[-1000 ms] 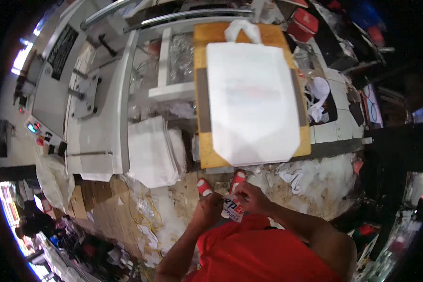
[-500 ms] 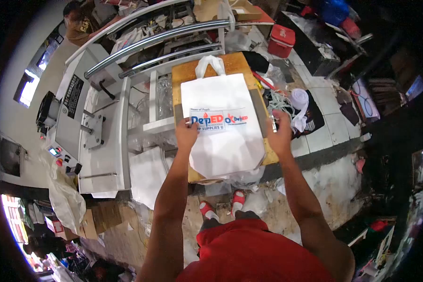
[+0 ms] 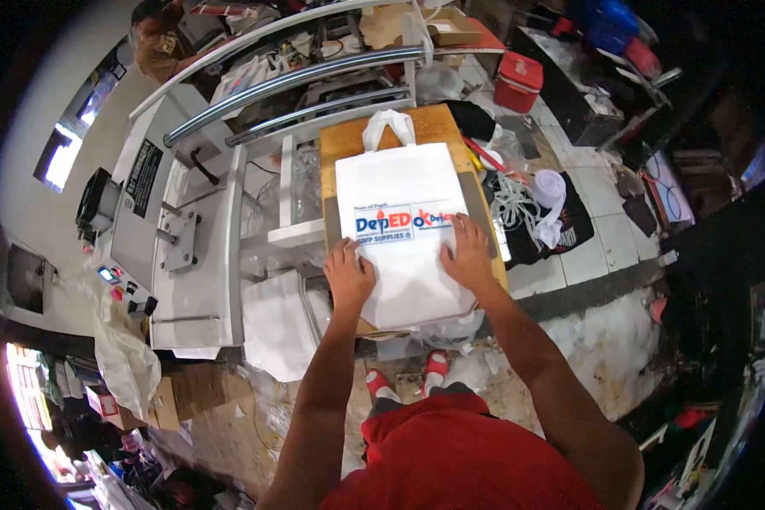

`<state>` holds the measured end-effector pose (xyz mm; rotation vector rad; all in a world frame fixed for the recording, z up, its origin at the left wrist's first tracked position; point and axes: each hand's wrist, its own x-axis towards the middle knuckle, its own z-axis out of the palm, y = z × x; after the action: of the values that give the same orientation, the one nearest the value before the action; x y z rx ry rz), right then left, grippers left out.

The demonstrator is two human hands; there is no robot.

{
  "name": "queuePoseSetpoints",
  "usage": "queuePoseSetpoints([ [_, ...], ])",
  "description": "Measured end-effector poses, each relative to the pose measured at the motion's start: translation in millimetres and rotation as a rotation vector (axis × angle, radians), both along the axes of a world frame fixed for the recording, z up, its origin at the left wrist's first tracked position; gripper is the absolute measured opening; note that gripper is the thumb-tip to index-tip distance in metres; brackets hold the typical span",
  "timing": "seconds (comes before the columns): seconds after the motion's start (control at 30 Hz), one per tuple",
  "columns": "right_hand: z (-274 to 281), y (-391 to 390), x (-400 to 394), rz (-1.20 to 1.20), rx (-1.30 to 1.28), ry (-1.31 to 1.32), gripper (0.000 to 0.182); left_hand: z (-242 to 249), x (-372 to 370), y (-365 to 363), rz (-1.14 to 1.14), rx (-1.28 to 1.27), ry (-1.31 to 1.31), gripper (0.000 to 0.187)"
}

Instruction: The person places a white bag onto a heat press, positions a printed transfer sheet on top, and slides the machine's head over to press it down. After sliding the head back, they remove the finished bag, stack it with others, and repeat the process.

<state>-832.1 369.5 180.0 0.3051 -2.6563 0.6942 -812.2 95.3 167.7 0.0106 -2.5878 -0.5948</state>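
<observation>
A white tote bag (image 3: 399,293) lies flat with its handles pointing away from me. Blue and red print with "DepED" lettering runs across its middle. My left hand (image 3: 349,274) rests on the bag's left edge just below the print, fingers outstretched. On the other side, my right hand (image 3: 471,255) lies across the bag's right part, fingers spread, the tips partly covering the right end of the print. Neither hand grips anything that I can see. Under the bag is a wooden board (image 3: 438,127) topping the work stand.
A white machine (image 3: 144,204) with chrome rails stands at the left. White bags (image 3: 279,327) are stacked beside the stand. To the right lie white cords (image 3: 516,200) and a fabric roll (image 3: 549,187). Farther off are a red cooler (image 3: 518,81) and another person (image 3: 161,47).
My right hand has moved left from beside the bag onto it; the small shiny object at its fingers no longer shows. My left hand has shifted down, fingers now spread on the bag.
</observation>
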Motion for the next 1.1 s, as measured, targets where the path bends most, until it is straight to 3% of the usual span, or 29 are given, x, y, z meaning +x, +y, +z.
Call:
queuePoseSetpoints([
  [0.53, -6, 3, 0, 0.031, 0.123, -0.013, 0.054, -4, 1, 0, -0.023, -0.012, 0.071, 0.033],
  [1.1, -4, 2, 1, 0.031, 0.113, -0.027, 0.054, -2, 3, 1, -0.011, -0.030, 0.026, 0.043],
])
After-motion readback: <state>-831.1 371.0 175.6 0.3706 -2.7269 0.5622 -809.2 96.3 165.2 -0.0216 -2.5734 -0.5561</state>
